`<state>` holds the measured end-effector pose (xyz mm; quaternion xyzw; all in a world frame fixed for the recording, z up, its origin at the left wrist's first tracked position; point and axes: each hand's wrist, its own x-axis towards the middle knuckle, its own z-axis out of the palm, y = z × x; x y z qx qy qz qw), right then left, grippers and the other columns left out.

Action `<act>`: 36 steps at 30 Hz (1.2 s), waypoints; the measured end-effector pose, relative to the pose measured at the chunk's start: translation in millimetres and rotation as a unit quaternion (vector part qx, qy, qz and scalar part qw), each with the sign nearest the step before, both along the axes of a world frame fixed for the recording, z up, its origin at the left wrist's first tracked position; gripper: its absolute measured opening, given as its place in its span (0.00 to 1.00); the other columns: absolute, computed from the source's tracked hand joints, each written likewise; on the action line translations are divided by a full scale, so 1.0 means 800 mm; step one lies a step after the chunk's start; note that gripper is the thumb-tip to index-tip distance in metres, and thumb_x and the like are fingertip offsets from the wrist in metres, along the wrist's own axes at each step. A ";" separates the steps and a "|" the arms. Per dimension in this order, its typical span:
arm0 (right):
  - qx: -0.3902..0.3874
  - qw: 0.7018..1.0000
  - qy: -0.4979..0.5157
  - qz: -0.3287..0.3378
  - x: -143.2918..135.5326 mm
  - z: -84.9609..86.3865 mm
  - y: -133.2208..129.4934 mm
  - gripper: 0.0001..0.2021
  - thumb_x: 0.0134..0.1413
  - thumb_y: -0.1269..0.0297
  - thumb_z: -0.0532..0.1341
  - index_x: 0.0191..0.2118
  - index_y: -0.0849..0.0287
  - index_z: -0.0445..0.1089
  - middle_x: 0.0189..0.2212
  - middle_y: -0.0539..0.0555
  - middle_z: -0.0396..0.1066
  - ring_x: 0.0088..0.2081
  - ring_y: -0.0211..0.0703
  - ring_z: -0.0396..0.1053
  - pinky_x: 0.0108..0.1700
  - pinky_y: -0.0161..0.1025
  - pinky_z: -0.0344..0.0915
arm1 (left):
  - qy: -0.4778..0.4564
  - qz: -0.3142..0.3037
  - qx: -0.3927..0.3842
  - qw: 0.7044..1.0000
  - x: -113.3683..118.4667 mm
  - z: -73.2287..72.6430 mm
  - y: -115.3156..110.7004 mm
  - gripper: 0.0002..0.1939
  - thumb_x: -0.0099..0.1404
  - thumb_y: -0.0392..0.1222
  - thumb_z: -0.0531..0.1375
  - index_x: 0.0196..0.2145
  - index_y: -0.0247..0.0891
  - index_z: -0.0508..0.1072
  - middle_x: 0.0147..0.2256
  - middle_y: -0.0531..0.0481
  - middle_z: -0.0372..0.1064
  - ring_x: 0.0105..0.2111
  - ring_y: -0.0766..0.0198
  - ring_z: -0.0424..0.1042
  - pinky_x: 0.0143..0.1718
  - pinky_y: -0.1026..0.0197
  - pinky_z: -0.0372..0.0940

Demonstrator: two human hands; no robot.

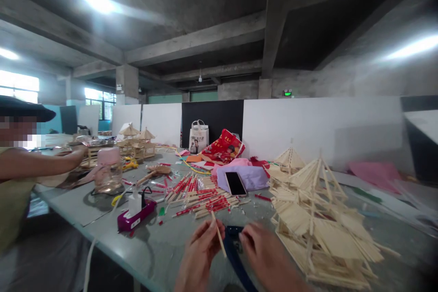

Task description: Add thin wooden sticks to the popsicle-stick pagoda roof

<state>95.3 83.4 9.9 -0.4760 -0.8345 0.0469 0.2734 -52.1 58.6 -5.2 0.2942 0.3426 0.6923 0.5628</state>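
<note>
My left hand [200, 253] pinches a thin wooden stick [218, 233] at the bottom centre, tilted slightly. My right hand [265, 253] grips a dark blue tool [236, 251], likely cutters, whose head sits close beside the stick. Just beyond my hands lies a pile of red-tipped and plain sticks [200, 198] on the grey table [164, 246]. A large stick-built pagoda model [318, 219] stands right of my right hand.
A phone [235, 183] lies on purple cloth. A purple box with a white bottle [136, 213], a clear jar with a pink lid [108, 171] and smaller stick pavilions [137, 142] stand at left. Another person's arm [41, 162] reaches in from the left edge.
</note>
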 end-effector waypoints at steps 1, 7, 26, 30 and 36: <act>-0.018 0.999 0.040 0.020 0.016 0.007 -0.008 0.11 0.55 0.67 0.49 0.30 0.60 0.68 0.29 0.54 0.69 0.33 0.41 0.66 0.35 0.36 0.59 | 0.017 -0.015 0.011 1.000 0.012 0.004 -0.001 0.12 0.48 0.44 0.65 0.28 0.34 0.73 0.25 0.52 0.69 0.26 0.68 0.68 0.28 0.68 0.62; -0.074 0.982 0.169 0.025 0.089 0.039 -0.052 0.09 0.50 0.63 0.54 0.27 0.60 0.69 0.22 0.50 0.66 0.26 0.37 0.63 0.28 0.33 0.55 | 0.126 -0.099 0.050 0.986 0.107 0.036 -0.006 0.13 0.52 0.47 0.62 0.31 0.34 0.73 0.20 0.55 0.61 0.21 0.73 0.58 0.24 0.70 0.54; 0.075 0.974 0.201 -0.075 0.220 0.051 -0.055 0.06 0.52 0.64 0.51 0.32 0.58 0.63 0.28 0.51 0.67 0.26 0.36 0.63 0.30 0.34 0.57 | 0.501 0.016 0.188 0.845 0.218 0.119 0.055 0.13 0.52 0.48 0.58 0.25 0.34 0.72 0.18 0.54 0.64 0.19 0.69 0.60 0.21 0.67 0.53; 0.080 0.975 0.185 -0.095 0.232 0.050 -0.035 0.06 0.52 0.66 0.51 0.30 0.58 0.63 0.27 0.51 0.67 0.25 0.36 0.63 0.28 0.34 0.56 | 0.579 0.095 0.219 0.779 0.234 0.153 0.087 0.10 0.52 0.46 0.57 0.26 0.38 0.73 0.21 0.54 0.70 0.23 0.66 0.66 0.25 0.66 0.55; 0.058 0.974 0.191 -0.106 0.239 0.051 -0.013 0.07 0.50 0.66 0.52 0.29 0.59 0.66 0.23 0.50 0.68 0.26 0.38 0.64 0.27 0.34 0.54 | 0.624 0.154 0.199 0.740 0.254 0.166 0.102 0.06 0.50 0.41 0.58 0.27 0.38 0.72 0.23 0.51 0.70 0.26 0.63 0.68 0.27 0.65 0.54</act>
